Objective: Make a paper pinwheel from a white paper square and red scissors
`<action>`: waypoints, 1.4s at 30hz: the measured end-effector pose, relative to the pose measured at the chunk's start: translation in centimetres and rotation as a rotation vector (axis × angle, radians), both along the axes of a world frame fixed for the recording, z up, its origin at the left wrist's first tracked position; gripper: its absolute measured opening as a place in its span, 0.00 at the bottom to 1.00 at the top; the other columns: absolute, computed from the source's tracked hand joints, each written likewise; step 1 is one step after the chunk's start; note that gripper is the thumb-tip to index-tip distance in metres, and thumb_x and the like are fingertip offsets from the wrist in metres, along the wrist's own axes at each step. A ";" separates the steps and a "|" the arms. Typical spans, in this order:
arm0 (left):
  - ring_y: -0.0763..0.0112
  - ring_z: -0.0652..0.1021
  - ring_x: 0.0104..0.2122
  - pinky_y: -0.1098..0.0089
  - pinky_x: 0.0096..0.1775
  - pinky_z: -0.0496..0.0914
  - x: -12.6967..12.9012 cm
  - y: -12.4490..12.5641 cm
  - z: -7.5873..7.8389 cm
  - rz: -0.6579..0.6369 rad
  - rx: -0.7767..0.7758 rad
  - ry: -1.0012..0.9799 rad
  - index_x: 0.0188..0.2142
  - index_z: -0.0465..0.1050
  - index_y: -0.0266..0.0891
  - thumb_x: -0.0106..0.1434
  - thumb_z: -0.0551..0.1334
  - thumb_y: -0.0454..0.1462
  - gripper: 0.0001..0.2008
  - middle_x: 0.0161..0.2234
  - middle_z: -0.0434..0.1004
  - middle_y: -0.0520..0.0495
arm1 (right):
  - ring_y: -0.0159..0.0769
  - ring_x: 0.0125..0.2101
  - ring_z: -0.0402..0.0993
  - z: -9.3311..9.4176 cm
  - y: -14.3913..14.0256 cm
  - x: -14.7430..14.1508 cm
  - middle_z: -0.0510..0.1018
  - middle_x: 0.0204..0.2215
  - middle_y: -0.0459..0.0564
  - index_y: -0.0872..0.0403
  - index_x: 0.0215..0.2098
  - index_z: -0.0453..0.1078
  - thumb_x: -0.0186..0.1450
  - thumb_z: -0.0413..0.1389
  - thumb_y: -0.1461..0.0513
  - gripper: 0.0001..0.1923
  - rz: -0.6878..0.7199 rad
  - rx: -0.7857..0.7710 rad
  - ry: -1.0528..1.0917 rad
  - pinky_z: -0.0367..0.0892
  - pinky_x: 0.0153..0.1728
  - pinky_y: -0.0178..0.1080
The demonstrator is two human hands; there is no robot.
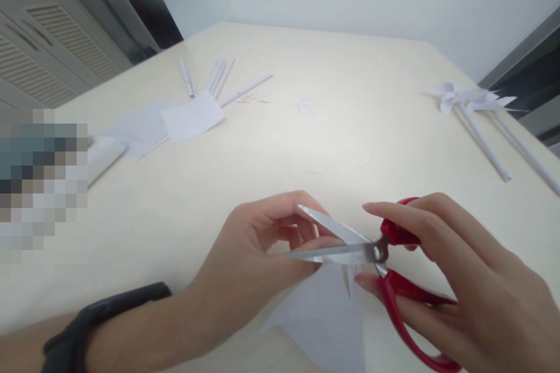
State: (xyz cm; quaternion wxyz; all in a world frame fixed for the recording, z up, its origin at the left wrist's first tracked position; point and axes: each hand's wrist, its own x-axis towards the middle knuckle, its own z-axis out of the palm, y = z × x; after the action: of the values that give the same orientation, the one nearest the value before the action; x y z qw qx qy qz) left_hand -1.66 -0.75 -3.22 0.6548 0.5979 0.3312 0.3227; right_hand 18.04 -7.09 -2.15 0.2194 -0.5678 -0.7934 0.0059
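- The right hand [455, 268] grips red-handled scissors [385, 256], blades parted.
- The left hand [262, 245] pinches a white paper sheet [324, 315] at the blades, low over the table [306, 145].
- Paper pinwheels [464, 99] lie far right.

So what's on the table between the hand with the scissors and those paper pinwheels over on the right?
In the head view, nothing: the table is bare between the right hand holding the red scissors and the paper pinwheels.

The right hand [459, 280] works red scissors [394, 268], blades parted over white paper [324, 315] pinched by the left hand [262, 245]
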 end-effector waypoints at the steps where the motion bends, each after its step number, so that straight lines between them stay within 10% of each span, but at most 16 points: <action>1: 0.76 0.69 0.27 0.78 0.28 0.64 0.0 0.0 0.0 -0.003 -0.004 -0.001 0.29 0.72 0.40 0.59 0.63 0.34 0.02 0.26 0.70 0.53 | 0.30 0.29 0.72 0.0 0.0 0.0 0.71 0.36 0.48 0.52 0.49 0.63 0.62 0.52 0.58 0.18 -0.004 0.001 -0.006 0.67 0.24 0.30; 42: 0.75 0.69 0.28 0.73 0.29 0.63 -0.3 0.1 0.0 -0.073 0.037 -0.003 0.32 0.70 0.42 0.60 0.61 0.33 0.03 0.27 0.67 0.53 | 0.32 0.28 0.72 0.0 0.0 0.4 0.70 0.35 0.49 0.53 0.49 0.62 0.59 0.50 0.63 0.18 0.028 0.023 -0.029 0.65 0.22 0.32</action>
State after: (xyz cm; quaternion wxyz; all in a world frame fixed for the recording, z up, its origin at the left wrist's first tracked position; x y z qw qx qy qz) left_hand -1.95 -0.63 -3.19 0.6555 0.6211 0.3020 0.3054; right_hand 18.41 -7.13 -2.14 0.2143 -0.5543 -0.8042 -0.0084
